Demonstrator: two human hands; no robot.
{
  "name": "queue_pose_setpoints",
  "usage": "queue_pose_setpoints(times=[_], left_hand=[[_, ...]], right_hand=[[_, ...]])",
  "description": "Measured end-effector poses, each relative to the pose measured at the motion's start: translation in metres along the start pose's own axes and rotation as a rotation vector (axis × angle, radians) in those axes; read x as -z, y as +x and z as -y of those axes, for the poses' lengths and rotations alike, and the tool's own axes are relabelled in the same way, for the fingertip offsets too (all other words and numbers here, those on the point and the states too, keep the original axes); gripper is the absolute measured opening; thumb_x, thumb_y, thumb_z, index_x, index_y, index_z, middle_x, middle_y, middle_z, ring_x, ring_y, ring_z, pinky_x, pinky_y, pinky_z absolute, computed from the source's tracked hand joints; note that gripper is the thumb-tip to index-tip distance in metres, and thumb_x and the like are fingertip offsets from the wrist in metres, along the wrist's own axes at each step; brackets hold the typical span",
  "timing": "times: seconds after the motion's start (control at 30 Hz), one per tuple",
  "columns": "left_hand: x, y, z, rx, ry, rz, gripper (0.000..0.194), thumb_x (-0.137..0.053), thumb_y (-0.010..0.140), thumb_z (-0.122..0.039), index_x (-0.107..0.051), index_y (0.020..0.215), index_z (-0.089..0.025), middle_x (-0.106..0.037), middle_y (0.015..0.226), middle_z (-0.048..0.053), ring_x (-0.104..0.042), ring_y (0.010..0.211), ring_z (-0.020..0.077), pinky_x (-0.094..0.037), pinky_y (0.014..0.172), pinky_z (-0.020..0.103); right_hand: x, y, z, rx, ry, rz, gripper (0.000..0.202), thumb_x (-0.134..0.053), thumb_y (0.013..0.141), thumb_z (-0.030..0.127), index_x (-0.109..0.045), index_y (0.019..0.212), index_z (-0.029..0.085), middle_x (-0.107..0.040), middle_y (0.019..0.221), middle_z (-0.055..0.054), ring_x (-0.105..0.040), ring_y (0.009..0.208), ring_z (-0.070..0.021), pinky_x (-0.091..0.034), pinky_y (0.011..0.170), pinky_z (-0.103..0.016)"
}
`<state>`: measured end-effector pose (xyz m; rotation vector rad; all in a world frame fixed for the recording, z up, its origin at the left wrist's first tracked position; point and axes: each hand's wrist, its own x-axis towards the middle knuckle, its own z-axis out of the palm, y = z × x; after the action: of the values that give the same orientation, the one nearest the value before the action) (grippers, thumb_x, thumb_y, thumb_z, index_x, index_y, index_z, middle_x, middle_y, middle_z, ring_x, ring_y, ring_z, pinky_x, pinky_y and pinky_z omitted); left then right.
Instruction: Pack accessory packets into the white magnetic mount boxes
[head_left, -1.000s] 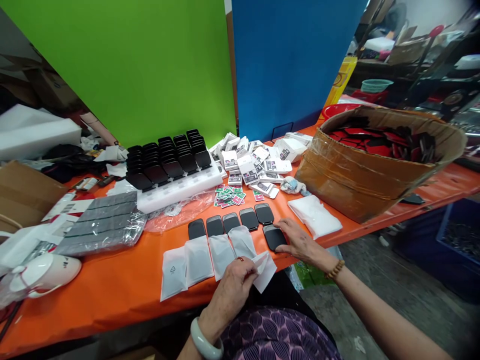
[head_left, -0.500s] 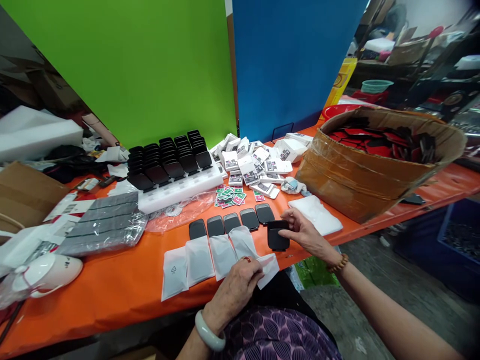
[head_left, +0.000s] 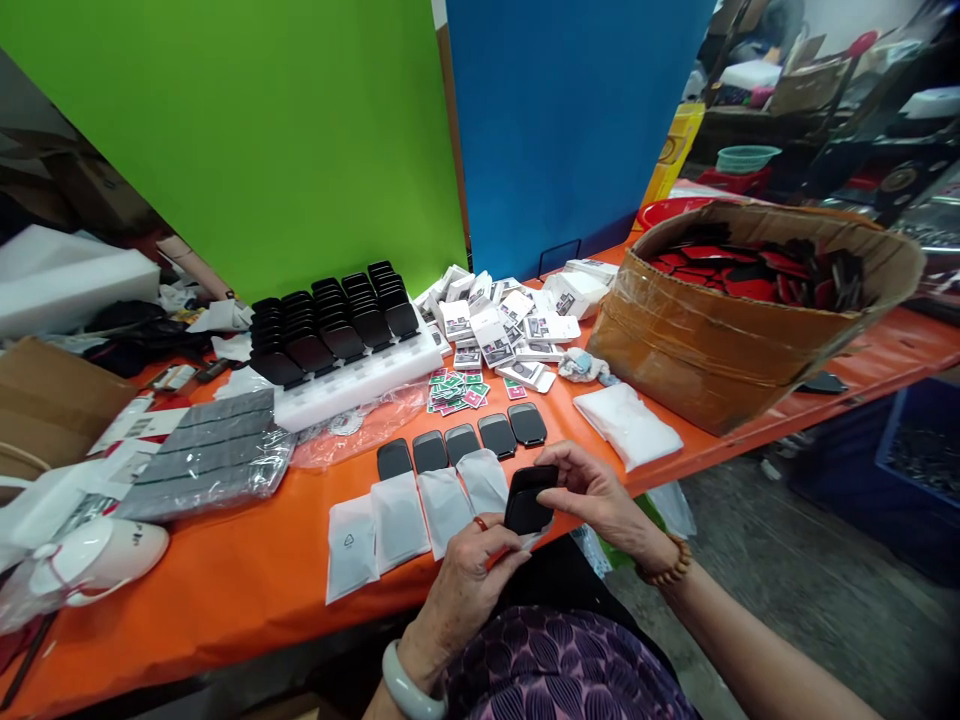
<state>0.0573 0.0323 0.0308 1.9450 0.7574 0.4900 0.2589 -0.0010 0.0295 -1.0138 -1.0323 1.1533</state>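
Between thumb and fingers, my right hand pinches a flat black plastic piece with rounded corners. Its lower end is at the mouth of a white pouch, mostly hidden behind my fingers. My left hand is closed on that pouch, near the table's front edge. To the left, several filled-looking white pouches lie in a row, one printed with a small triangle mark. Behind them, several similar black pieces lie in a line; the pouches partly cover some.
A white foam tray holds rows of upright black pieces. Small white boxes and coloured cards lie mid-table. A carton of red and black parts stands right, beside a stack of white pouches. A white cap lies left.
My right hand has moved the black piece left and down to the white pouch in my left hand. The piece now covers part of the pouch. The camera view has shifted slightly.
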Motion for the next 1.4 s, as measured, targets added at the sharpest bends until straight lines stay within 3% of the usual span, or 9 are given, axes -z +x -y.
queue_pose_setpoints(times=[0.17, 0.33, 0.47, 0.57, 0.7, 0.87, 1.13, 1.3, 1.4], left_hand=[[-0.01, -0.002, 0.0, 0.042, -0.082, -0.056, 0.01, -0.063, 0.083, -0.024, -0.066, 0.074, -0.019, -0.066, 0.087, 0.004, -0.059, 0.081, 0.0165, -0.043, 0.077, 0.027], [-0.026, -0.004, 0.003, 0.162, -0.314, -0.187, 0.019, -0.065, 0.079, -0.029, -0.057, 0.065, -0.018, -0.058, 0.073, 0.001, -0.053, 0.071, 0.0145, -0.043, 0.068, 0.024], [-0.03, -0.002, 0.002, 0.204, -0.463, -0.279, 0.023, -0.069, 0.075, -0.031, -0.053, 0.065, -0.018, -0.055, 0.075, -0.001, -0.051, 0.071, 0.0127, -0.042, 0.067, 0.022], [-0.028, 0.001, -0.002, 0.224, -0.555, -0.346, 0.027, -0.071, 0.073, -0.035, -0.052, 0.064, -0.018, -0.049, 0.07, -0.003, -0.047, 0.065, 0.0104, -0.04, 0.061, 0.02], [-0.023, 0.005, -0.007, 0.222, -0.57, -0.415, 0.033, -0.073, 0.07, -0.041, -0.051, 0.061, -0.018, -0.047, 0.067, -0.004, -0.045, 0.062, 0.0094, -0.039, 0.058, 0.019], [-0.021, 0.004, -0.009, 0.175, -0.48, -0.393, 0.03, -0.072, 0.072, -0.041, -0.055, 0.062, -0.018, -0.058, 0.078, 0.001, -0.055, 0.074, 0.0135, -0.044, 0.068, 0.022], [-0.019, -0.001, -0.003, 0.057, -0.253, -0.359, 0.018, -0.069, 0.077, -0.03, -0.06, 0.065, -0.019, -0.067, 0.099, 0.009, -0.055, 0.114, 0.0256, -0.04, 0.096, 0.037], [-0.012, 0.003, -0.014, -0.037, -0.211, -0.309, 0.016, -0.066, 0.08, -0.026, -0.06, 0.067, -0.02, -0.061, 0.128, 0.014, -0.05, 0.126, 0.0277, -0.039, 0.101, 0.041], [-0.01, 0.003, -0.019, -0.054, -0.182, -0.261, 0.016, -0.064, 0.082, -0.025, -0.059, 0.068, -0.021, -0.062, 0.127, 0.014, -0.053, 0.123, 0.0272, -0.041, 0.099, 0.041]], right_hand=[[0.008, -0.006, 0.008, -0.097, -0.251, 0.184, 0.023, -0.067, 0.081, 0.028, -0.058, 0.101, 0.024, -0.057, 0.092, 0.0, -0.053, 0.081, -0.0138, -0.045, 0.071, -0.027], [0.004, -0.01, 0.008, -0.184, -0.156, 0.235, 0.026, -0.068, 0.08, 0.03, -0.054, 0.1, 0.022, -0.056, 0.09, 0.001, -0.053, 0.079, -0.0129, -0.045, 0.069, -0.025], [0.002, -0.021, 0.0, -0.213, 0.003, 0.162, 0.038, -0.072, 0.078, 0.029, -0.05, 0.108, 0.024, -0.056, 0.102, -0.001, -0.057, 0.085, -0.0126, -0.047, 0.073, -0.025], [0.006, -0.034, -0.004, -0.198, -0.01, 0.064, 0.045, -0.074, 0.076, 0.029, -0.049, 0.113, 0.026, -0.056, 0.104, -0.001, -0.057, 0.082, -0.0121, -0.047, 0.072, -0.025], [0.007, -0.045, -0.005, -0.138, -0.151, 0.018, 0.024, -0.073, 0.079, 0.029, -0.057, 0.095, 0.022, -0.057, 0.09, -0.001, -0.055, 0.083, -0.0144, -0.045, 0.078, -0.028], [0.0, -0.046, -0.003, -0.123, -0.161, 0.022, 0.024, -0.069, 0.081, 0.036, -0.053, 0.074, 0.02, -0.051, 0.083, 0.0, -0.048, 0.078, -0.0145, -0.042, 0.071, -0.026], [0.005, -0.037, 0.004, -0.109, -0.034, 0.06, 0.03, -0.067, 0.079, 0.044, -0.051, 0.075, 0.02, -0.048, 0.089, -0.002, -0.047, 0.083, -0.0167, -0.042, 0.073, -0.027], [0.008, -0.035, 0.007, -0.092, 0.001, 0.073, 0.026, -0.069, 0.079, 0.04, -0.053, 0.075, 0.02, -0.049, 0.091, -0.003, -0.048, 0.086, -0.0171, -0.041, 0.076, -0.028], [0.009, -0.035, 0.007, -0.108, 0.034, 0.073, 0.026, -0.071, 0.077, 0.039, -0.054, 0.074, 0.02, -0.049, 0.091, -0.003, -0.048, 0.085, -0.017, -0.041, 0.074, -0.028]])
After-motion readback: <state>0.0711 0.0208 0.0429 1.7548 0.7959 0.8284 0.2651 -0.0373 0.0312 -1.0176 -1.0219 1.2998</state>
